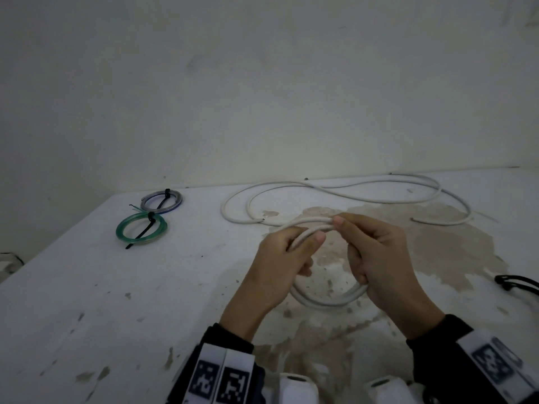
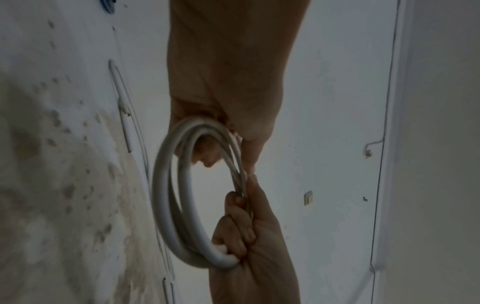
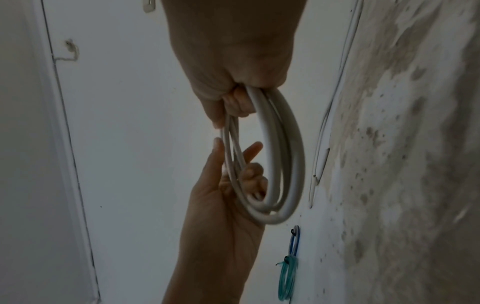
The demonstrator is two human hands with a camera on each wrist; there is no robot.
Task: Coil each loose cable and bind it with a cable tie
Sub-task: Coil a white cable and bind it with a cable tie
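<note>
A white cable coil (image 1: pixel 323 301) of several turns is held upright above the table between both hands. My left hand (image 1: pixel 291 252) grips its left side, thumb lying on the top strands. My right hand (image 1: pixel 376 252) grips the right side, fingers curled round the bundle and thumb on top near the left thumb. In the left wrist view the coil (image 2: pixel 166 195) hangs between the left hand (image 2: pixel 221 107) and the right hand (image 2: pixel 254 236). The right wrist view shows the coil (image 3: pixel 291 164), my right hand (image 3: pixel 233 67) and my left hand (image 3: pixel 221 205). No tie shows on this coil.
Loose white cables (image 1: pixel 335 193) sprawl along the far side of the stained white table (image 1: pixel 116 301). A green coil (image 1: pixel 141 228) and a blue-grey coil (image 1: pixel 162 201), each bound with a black tie, lie at the far left. Black ties (image 1: pixel 519 284) lie at the right edge.
</note>
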